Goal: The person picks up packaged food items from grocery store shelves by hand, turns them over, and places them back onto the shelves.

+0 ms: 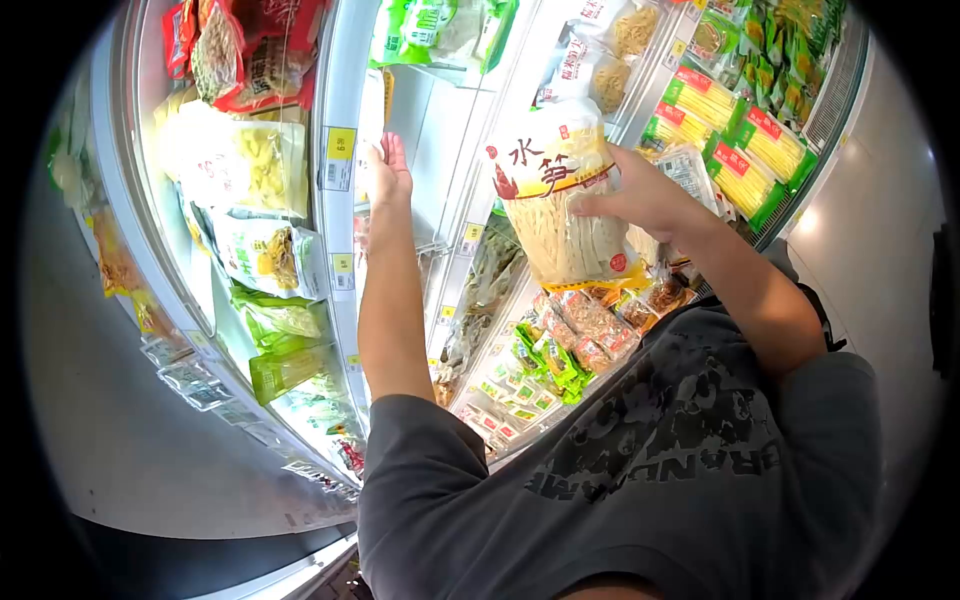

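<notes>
A clear plastic bag of bamboo shoots (568, 225), filled with pale strips and printed with large dark characters, is held up in front of the shelves. My right hand (640, 195) grips it at its right side, thumb across the front. On the left, my left hand (390, 172) is raised with its fingers stretched out beside the shelf's price rail (341, 170). No item shows in that hand, though its far side is hidden. Just beyond its fingertips is a gap in the white shelf (425, 130).
Red packets (215, 55) and bags of yellowish food (255, 165) fill the left shelf. Green packs (430, 25) sit at the top. Packs of yellow sticks (745, 175) lie at the right, near the case edge. Small meat-like packs (590, 325) lie on the lower shelf.
</notes>
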`<state>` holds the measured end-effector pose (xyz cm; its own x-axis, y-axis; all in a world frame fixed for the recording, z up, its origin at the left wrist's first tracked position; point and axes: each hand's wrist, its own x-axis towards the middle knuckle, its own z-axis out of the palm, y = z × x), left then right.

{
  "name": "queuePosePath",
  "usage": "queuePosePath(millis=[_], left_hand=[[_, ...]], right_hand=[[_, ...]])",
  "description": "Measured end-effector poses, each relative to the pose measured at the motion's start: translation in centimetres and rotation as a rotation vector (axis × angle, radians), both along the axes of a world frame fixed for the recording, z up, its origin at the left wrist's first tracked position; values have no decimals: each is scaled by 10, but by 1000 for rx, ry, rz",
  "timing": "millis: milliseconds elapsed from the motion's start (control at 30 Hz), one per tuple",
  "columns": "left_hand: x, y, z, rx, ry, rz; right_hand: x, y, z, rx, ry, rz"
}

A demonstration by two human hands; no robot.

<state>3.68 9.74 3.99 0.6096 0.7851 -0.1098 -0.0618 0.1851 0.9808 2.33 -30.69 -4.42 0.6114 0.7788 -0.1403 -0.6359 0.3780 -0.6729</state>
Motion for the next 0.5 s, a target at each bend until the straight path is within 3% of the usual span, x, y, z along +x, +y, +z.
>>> queuePosePath(millis=[67, 167, 200, 267, 367, 433, 500], left_hand=[[1, 17, -6, 116, -53, -4], [10, 42, 8, 129, -85, 201], [8, 52, 20, 6, -139, 218], [-17, 135, 15, -657, -488, -272], [-1, 95, -5, 48, -269, 41], [1, 107, -8, 300, -59, 207], [-1, 118, -2, 183, -12, 187]], right_hand=[[3, -1, -1, -55, -41, 4], [5, 2, -4, -50, -55, 48], [6, 3, -3, -83, -68, 58], [7, 5, -1, -94, -96, 73], [8, 7, -3, -170, -182, 100], [5, 9, -4, -156, -188, 90], [4, 10, -5, -149, -198, 106]])
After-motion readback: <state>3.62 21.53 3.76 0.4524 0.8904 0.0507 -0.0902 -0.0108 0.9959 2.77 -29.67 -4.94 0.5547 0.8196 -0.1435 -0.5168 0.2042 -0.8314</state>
